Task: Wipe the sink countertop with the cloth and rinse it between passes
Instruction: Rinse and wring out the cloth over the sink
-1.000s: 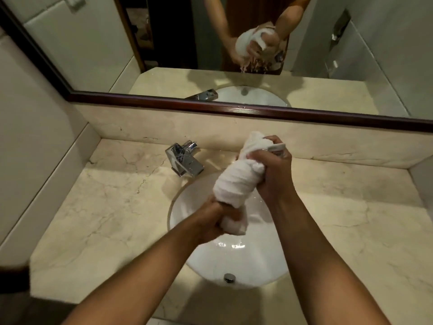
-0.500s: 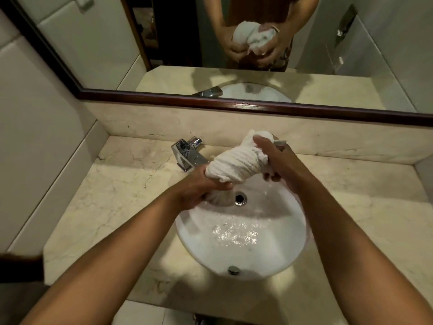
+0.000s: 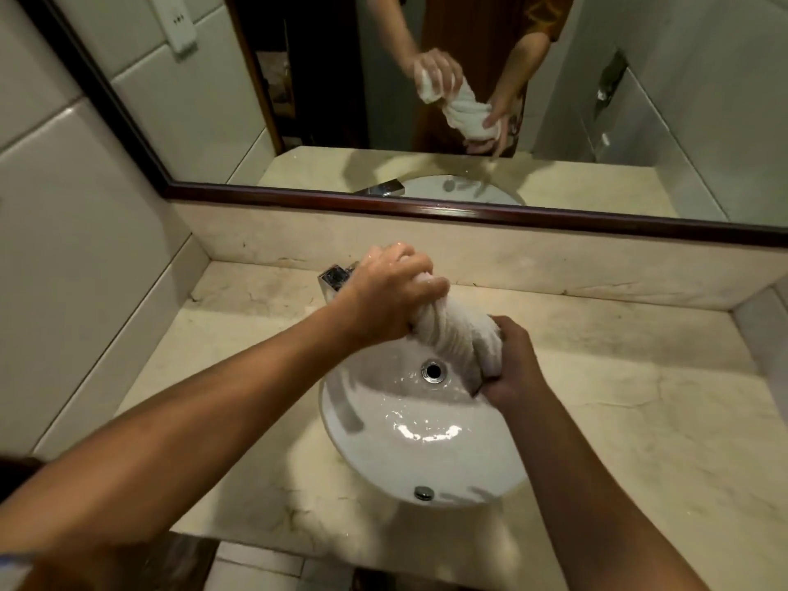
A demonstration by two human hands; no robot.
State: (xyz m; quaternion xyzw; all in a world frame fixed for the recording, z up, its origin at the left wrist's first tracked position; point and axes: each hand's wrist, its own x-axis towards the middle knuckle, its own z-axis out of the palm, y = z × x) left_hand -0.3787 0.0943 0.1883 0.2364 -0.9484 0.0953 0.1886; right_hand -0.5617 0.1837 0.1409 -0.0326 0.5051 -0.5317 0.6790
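Observation:
A white cloth [image 3: 458, 330], twisted into a tight roll, hangs over the back of the white sink basin [image 3: 383, 445]. My left hand [image 3: 390, 292] grips its upper end near the tap. My right hand [image 3: 514, 364] grips its lower end over the basin's right side. Water glistens in the basin around the drain [image 3: 433, 371]. The beige marble countertop [image 3: 639, 420] surrounds the sink.
A chrome tap [image 3: 334, 279] stands behind the basin, partly hidden by my left hand. A dark-framed mirror [image 3: 426, 211] runs along the back wall and reflects the hands and cloth. Tiled wall closes off the left side.
My left hand rose to the cloth's upper end by the tap while my right hand dropped to the lower end, twisting the cloth the other way. The view shifted slightly.

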